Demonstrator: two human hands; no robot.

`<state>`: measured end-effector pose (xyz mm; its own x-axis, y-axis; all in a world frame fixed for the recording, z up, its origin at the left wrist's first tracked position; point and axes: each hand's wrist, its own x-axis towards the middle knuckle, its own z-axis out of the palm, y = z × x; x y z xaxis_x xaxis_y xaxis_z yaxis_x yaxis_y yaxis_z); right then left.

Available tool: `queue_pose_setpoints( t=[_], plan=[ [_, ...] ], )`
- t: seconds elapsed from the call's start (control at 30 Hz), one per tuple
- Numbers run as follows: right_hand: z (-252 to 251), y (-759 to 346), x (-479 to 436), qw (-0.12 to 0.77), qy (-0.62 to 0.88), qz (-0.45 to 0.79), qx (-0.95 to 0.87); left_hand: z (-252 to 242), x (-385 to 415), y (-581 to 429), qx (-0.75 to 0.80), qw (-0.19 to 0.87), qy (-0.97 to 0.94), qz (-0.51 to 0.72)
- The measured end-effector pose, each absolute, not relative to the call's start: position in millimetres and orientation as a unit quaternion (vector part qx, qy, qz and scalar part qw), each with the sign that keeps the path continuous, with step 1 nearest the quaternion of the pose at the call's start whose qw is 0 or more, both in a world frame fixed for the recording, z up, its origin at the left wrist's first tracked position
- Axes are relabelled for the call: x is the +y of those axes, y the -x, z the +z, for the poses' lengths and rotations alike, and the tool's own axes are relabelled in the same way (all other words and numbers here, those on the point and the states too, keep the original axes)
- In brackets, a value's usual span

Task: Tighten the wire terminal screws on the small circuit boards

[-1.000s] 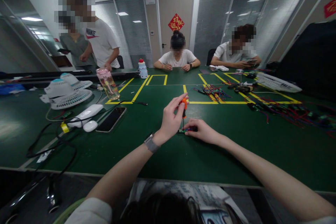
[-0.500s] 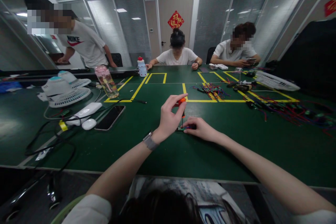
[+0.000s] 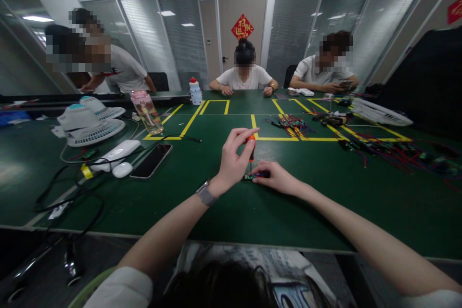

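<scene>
My left hand (image 3: 233, 159) pinches the orange handle of a small screwdriver (image 3: 251, 148), which stands upright with its tip down on a tiny green circuit board (image 3: 250, 177). My right hand (image 3: 276, 177) lies on the green table (image 3: 202, 211) with its fingers pressed on that board and a small black part beside it. A watch sits on my left wrist.
A phone (image 3: 151, 161), a white case, a white power bank, black cables and two white fans (image 3: 90, 122) lie to the left. A pink bottle (image 3: 147, 112) stands behind them. Coloured wire bundles (image 3: 294, 126) spread to the right. Other people sit and stand at the far side.
My left fingers have shifted slightly round the screwdriver handle. The standing people at the far left have moved. My right hand has stayed on the board.
</scene>
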<state>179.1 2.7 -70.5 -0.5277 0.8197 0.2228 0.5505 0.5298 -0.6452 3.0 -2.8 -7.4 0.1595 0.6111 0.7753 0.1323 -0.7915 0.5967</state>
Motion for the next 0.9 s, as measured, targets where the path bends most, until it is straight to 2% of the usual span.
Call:
queue_pose_setpoints(
  t=[0.1, 0.3, 0.5, 0.77, 0.9],
  plan=[
    [-69.5, -179.0, 2.3, 0.262, 0.406, 0.263, -0.835, -8.0, -1.4, -3.5, 0.226, 0.249, -0.736, 0.587],
    [-66.9, -177.9, 0.7, 0.261, 0.410, 0.263, -0.833, -6.5, -1.8, -2.2, 0.279, 0.163, -0.722, 0.613],
    [-67.3, -178.0, 0.6, 0.260, 0.412, 0.262, -0.833, -10.1, 0.8, -2.5, 0.228, 0.273, -0.719, 0.597],
    [-68.2, -178.2, 0.8, 0.260, 0.415, 0.258, -0.833, -5.1, -3.0, -2.9, 0.286, 0.146, -0.719, 0.616],
    [-68.4, -178.3, 0.8, 0.263, 0.412, 0.264, -0.832, -8.8, -0.6, -2.7, 0.239, 0.258, -0.721, 0.597]
  ],
)
